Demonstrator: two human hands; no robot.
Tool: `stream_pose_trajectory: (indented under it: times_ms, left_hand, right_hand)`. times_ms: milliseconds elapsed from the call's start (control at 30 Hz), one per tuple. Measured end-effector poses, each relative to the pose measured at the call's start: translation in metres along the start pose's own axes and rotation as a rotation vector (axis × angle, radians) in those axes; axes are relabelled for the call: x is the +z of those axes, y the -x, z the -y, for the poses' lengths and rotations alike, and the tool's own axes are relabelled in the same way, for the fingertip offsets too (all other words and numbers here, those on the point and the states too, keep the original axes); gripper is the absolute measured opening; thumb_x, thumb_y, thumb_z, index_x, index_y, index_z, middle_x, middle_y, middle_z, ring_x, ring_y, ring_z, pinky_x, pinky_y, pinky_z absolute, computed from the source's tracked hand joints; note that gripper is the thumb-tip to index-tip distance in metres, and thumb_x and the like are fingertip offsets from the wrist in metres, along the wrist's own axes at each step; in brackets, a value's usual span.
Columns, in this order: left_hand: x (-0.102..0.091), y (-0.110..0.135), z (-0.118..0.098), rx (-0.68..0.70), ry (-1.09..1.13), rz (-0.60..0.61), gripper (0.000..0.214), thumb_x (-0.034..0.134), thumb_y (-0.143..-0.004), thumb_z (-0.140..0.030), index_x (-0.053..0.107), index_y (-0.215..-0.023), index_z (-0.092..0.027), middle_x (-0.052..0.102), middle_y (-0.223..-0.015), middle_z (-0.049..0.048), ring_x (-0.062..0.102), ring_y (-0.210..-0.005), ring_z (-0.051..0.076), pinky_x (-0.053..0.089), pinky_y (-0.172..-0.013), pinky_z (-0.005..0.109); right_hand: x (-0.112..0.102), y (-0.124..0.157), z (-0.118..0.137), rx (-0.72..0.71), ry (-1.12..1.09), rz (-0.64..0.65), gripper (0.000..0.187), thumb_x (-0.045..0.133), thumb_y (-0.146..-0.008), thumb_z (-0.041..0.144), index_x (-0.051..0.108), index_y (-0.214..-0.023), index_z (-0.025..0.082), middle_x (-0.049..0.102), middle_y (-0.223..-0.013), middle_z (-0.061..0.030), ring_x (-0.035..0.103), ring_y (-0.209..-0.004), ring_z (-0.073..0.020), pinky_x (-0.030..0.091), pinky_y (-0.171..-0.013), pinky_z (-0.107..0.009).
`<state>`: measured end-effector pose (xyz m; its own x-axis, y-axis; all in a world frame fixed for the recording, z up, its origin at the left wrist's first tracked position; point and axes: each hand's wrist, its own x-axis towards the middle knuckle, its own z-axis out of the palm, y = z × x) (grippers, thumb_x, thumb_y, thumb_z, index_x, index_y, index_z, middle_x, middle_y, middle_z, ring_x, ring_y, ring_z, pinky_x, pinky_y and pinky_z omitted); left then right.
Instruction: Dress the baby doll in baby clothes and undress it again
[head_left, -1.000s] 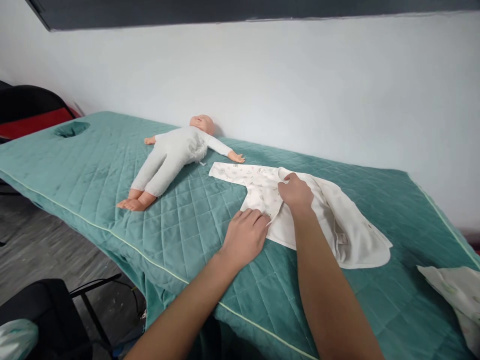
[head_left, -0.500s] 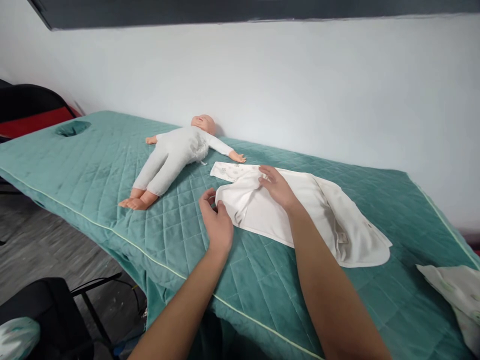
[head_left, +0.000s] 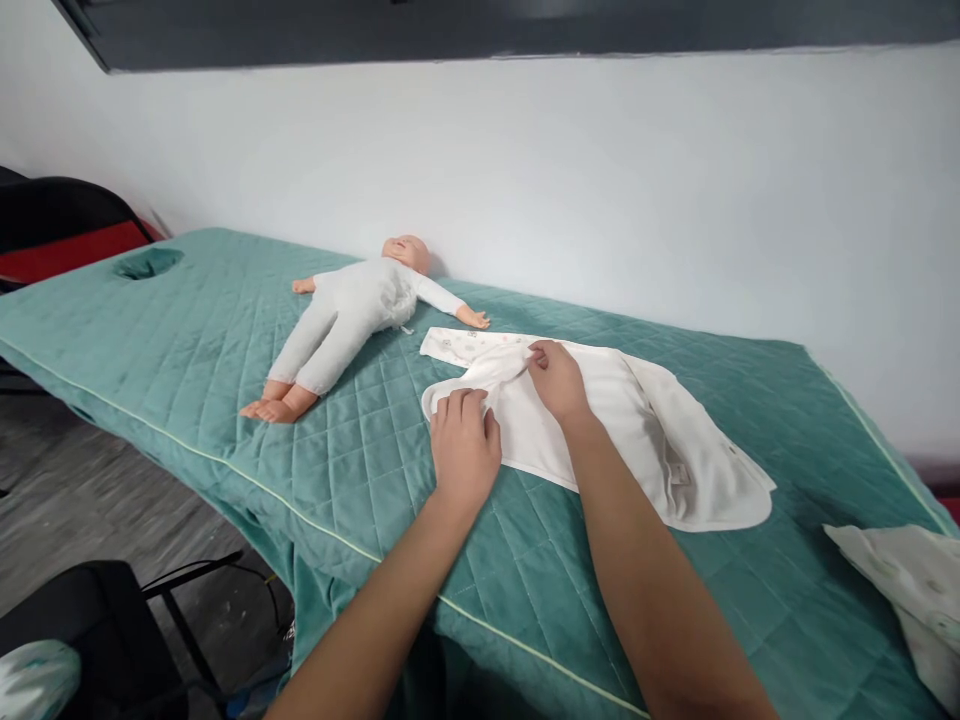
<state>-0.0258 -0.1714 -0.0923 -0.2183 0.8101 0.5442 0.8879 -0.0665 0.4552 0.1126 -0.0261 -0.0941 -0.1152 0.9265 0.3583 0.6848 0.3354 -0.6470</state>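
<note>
A white baby garment (head_left: 615, 400) with a small print on one strip lies spread out on a green quilted cover. My right hand (head_left: 556, 380) pinches a fold of it near its far edge. My left hand (head_left: 465, 445) rests over the garment's left end, fingers laid on the cloth and thumb apart. Part of the cloth under both hands is hidden. Beyond them, a baby doll (head_left: 349, 305) in a white cloth body lies on its back, one arm stretched toward the garment.
The green quilted cover (head_left: 187, 350) drapes over a long table against a white wall, with a face hole (head_left: 148, 264) at its far left. Another pale printed cloth (head_left: 911, 580) lies at the right. A black chair (head_left: 97, 640) stands below left, bearing a pale bundle (head_left: 37, 680).
My left hand has moved right and onto the garment from beside its left end. My right hand's fingers have closed on the cloth. The doll lies as before.
</note>
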Motion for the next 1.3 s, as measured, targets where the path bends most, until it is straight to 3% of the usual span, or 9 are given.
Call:
stream_pose_trajectory:
  times_ms: [100,267,367,533,667,867,1033,1200,1300]
  left_hand:
    - [0.001,-0.003,-0.003,-0.086,-0.152,0.148,0.02,0.052,-0.097,-0.027,0.064,-0.11,-0.019,0.07,-0.11,0.0097,0.061,-0.104,0.03,0.044,-0.088,0.043]
    - [0.0,-0.004,-0.006,-0.094,-0.221,0.274,0.023,0.045,-0.1,-0.03,0.066,-0.095,-0.022,0.073,-0.097,0.0062,0.064,-0.097,0.026,0.042,-0.085,0.04]
    - [0.0,-0.002,-0.005,-0.097,-0.223,0.28,0.023,0.045,-0.101,-0.03,0.065,-0.098,-0.022,0.073,-0.096,0.0063,0.065,-0.094,0.026,0.042,-0.084,0.04]
    - [0.002,-0.003,-0.005,-0.106,-0.22,0.223,0.021,0.055,-0.096,-0.03,0.063,-0.113,-0.022,0.07,-0.11,0.0075,0.062,-0.104,0.028,0.042,-0.086,0.04]
    - [0.001,-0.004,-0.005,-0.112,-0.246,0.237,0.012,0.056,-0.096,-0.029,0.063,-0.102,-0.021,0.07,-0.106,0.0075,0.061,-0.105,0.029,0.042,-0.086,0.04]
    - [-0.004,-0.004,-0.006,-0.134,-0.247,0.311,0.019,0.04,-0.102,-0.02,0.058,-0.097,-0.021,0.071,-0.094,0.0069,0.066,-0.095,0.025,0.042,-0.078,0.035]
    - [-0.004,-0.005,-0.009,-0.159,-0.258,0.355,0.016,0.043,-0.102,-0.029,0.059,-0.101,-0.022,0.074,-0.097,0.006,0.069,-0.089,0.025,0.041,-0.075,0.034]
    - [-0.003,-0.005,-0.009,-0.145,-0.225,0.319,0.019,0.047,-0.1,-0.032,0.06,-0.111,-0.022,0.075,-0.103,0.007,0.07,-0.094,0.025,0.043,-0.079,0.035]
    - [-0.003,-0.006,-0.009,-0.138,-0.225,0.327,0.02,0.047,-0.099,-0.029,0.061,-0.112,-0.022,0.075,-0.106,0.0069,0.07,-0.097,0.025,0.044,-0.08,0.035]
  right_hand:
    - [0.001,0.0,0.0,0.019,0.014,0.035,0.025,0.051,-0.092,0.022,0.067,-0.11,0.021,0.073,-0.095,-0.007,0.067,-0.094,-0.0254,0.052,-0.089,-0.04]
    - [0.001,0.0,-0.001,0.014,0.039,0.065,0.042,0.043,-0.089,0.009,0.062,-0.125,0.019,0.071,-0.121,-0.0109,0.063,-0.117,-0.0267,0.046,-0.103,-0.042]
    - [0.0,-0.001,0.0,0.024,0.052,0.091,0.054,0.046,-0.087,0.008,0.054,-0.14,0.017,0.067,-0.132,-0.013,0.059,-0.125,-0.0292,0.044,-0.106,-0.044]
    - [0.001,0.0,0.007,0.06,0.153,0.158,0.078,0.061,-0.087,0.032,0.03,-0.157,0.011,0.054,-0.149,-0.0184,0.049,-0.138,-0.0357,0.036,-0.114,-0.05]
    - [0.003,0.0,0.012,0.103,0.209,0.166,0.093,0.065,-0.086,0.043,0.019,-0.159,0.008,0.047,-0.154,-0.0223,0.043,-0.143,-0.0349,0.032,-0.117,-0.048]
    - [0.007,-0.001,0.016,0.082,0.333,0.179,0.087,0.059,-0.091,0.04,0.018,-0.158,0.002,0.041,-0.158,-0.0235,0.034,-0.149,-0.0321,0.025,-0.12,-0.045]
    - [0.008,-0.002,0.017,0.075,0.358,0.183,0.085,0.054,-0.092,0.038,0.015,-0.159,0.001,0.041,-0.158,-0.0226,0.032,-0.15,-0.0316,0.024,-0.121,-0.046]
    - [-0.012,0.012,0.001,-0.03,0.304,0.23,0.08,0.049,-0.096,0.045,0.02,-0.158,0.005,0.038,-0.16,-0.023,0.035,-0.149,-0.0314,0.026,-0.121,-0.045]
    - [-0.031,0.029,-0.017,-0.008,0.329,0.176,0.073,0.049,-0.097,0.046,0.029,-0.155,0.007,0.04,-0.159,-0.0237,0.034,-0.15,-0.0323,0.025,-0.121,-0.049]
